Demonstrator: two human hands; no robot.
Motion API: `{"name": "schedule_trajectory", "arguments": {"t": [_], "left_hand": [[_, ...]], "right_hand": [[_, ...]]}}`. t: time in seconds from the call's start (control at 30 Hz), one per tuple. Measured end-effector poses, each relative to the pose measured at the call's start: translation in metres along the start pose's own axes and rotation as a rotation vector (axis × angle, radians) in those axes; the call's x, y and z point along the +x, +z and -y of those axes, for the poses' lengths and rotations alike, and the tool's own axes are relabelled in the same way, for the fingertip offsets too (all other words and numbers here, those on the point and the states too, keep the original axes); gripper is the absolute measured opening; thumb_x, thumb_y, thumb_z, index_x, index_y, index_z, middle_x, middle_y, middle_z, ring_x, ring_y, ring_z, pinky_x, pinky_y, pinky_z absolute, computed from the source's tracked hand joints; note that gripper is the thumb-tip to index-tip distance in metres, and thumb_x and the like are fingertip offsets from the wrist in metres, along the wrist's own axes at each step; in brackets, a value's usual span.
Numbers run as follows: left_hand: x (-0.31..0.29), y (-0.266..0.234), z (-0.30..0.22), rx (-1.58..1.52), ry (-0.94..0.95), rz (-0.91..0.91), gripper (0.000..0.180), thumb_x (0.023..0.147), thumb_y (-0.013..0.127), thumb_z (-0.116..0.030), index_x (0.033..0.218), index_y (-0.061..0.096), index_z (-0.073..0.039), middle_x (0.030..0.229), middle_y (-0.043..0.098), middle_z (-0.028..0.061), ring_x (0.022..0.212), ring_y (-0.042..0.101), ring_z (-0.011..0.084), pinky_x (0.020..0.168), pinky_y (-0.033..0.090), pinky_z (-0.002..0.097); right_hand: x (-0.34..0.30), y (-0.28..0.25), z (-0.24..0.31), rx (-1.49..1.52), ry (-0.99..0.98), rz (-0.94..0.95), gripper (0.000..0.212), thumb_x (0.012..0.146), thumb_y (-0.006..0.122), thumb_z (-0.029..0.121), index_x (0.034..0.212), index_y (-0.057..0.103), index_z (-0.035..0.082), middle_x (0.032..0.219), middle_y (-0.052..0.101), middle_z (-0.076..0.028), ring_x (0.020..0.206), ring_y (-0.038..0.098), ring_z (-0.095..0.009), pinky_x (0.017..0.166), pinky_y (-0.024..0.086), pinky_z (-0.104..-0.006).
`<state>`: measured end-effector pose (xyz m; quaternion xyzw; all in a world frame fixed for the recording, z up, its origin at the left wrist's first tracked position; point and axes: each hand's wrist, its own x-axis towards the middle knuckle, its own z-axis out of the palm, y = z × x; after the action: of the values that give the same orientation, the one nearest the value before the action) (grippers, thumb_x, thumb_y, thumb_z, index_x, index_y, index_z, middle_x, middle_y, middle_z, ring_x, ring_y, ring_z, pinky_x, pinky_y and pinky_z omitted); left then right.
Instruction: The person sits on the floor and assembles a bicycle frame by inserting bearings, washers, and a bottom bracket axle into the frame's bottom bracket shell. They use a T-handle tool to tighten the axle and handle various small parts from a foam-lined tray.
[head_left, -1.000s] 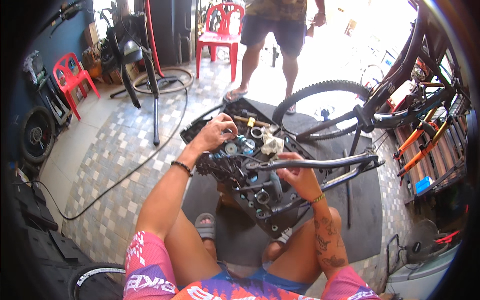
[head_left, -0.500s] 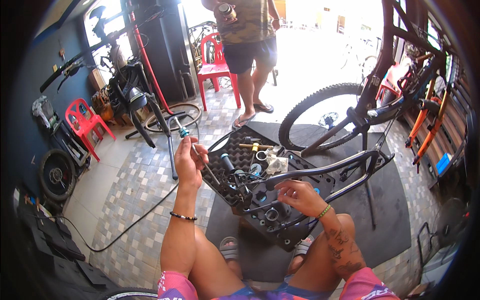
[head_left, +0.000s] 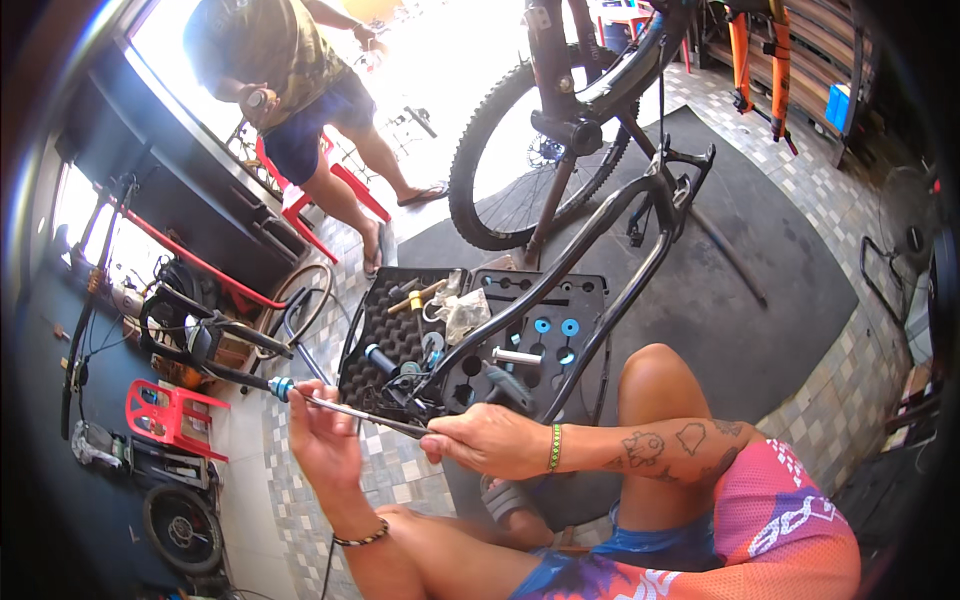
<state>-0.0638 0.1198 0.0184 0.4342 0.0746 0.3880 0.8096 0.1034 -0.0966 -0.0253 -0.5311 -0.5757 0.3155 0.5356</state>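
Observation:
A slim metal rod (head_left: 352, 410) with a blue-green fitting (head_left: 281, 388) on its far left end stretches between my two hands, slightly tilted. My left hand (head_left: 328, 450) has its fingertips around the rod just beside the fitting. Closed about the opposite end is my right hand (head_left: 490, 440), thumb and fingers pressed together. Beyond the hands, an open black tool case (head_left: 590, 290) lies on the mat, with egg-crate foam in its lid and blue discs in its base. A black bicycle rear frame part (head_left: 560, 272) lies across the case, and a silver cylinder (head_left: 517, 356) sits in the base.
A bike (head_left: 590, 115) with a knobby tyre stands past the case on a dark mat (head_left: 760, 260). Left are a red chair (head_left: 170, 420), a loose wheel (head_left: 182, 528) and another bike frame. A person (head_left: 290, 90) holding a jar-like object stands at the back left.
My right hand has moved left from the frame part and taken hold of the rod's lower end. The rod has swung nearer level, and the view has turned. The person has stepped.

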Motion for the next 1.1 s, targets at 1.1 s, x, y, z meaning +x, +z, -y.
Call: {"name": "schedule_trajectory", "arguments": {"t": [1.1], "left_hand": [[0.000,-0.032,-0.020,0.223,0.219,-0.113,0.042,0.111,0.065,-0.028,0.134,0.065,0.007,0.110,0.077,0.0179,0.096,0.080,0.0256,0.079,0.071,0.0359]], "right_hand": [[0.014,-0.041,0.000,-0.219,-0.040,-0.302,0.024,0.111,0.065,0.018,0.109,0.079,-0.001,0.066,0.068,-0.001,0.059,0.066,-0.006,0.055,0.050,-0.0222]]}}
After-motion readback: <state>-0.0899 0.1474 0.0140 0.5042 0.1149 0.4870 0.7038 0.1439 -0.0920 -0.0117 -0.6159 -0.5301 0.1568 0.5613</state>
